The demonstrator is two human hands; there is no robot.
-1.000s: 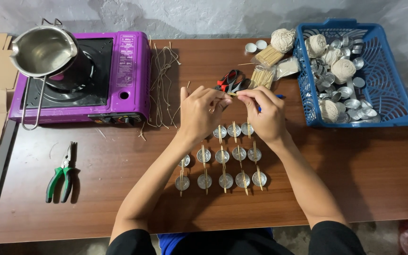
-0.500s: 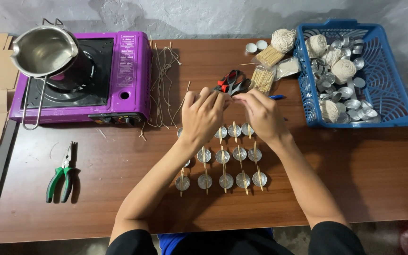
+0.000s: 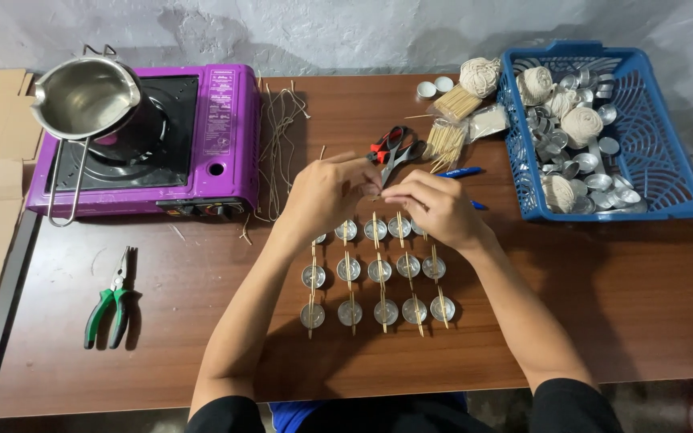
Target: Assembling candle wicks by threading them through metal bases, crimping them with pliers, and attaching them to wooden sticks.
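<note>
Fingers (image 3: 374, 190) of both hands pinched together on something too small to tell, just above tealight cups (image 3: 376, 230).

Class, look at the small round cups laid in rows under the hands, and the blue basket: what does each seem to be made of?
The small round silver cups look like thin, shiny metal, probably aluminium: they glint. The blue latticed basket looks like moulded plastic: uniform colour, dull sheen.

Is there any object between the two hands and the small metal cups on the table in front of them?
Nothing visible is between them. The left hand and the right hand are directly over the back row of the small metal cups. The scissors lie behind the hands, not in between.
</note>
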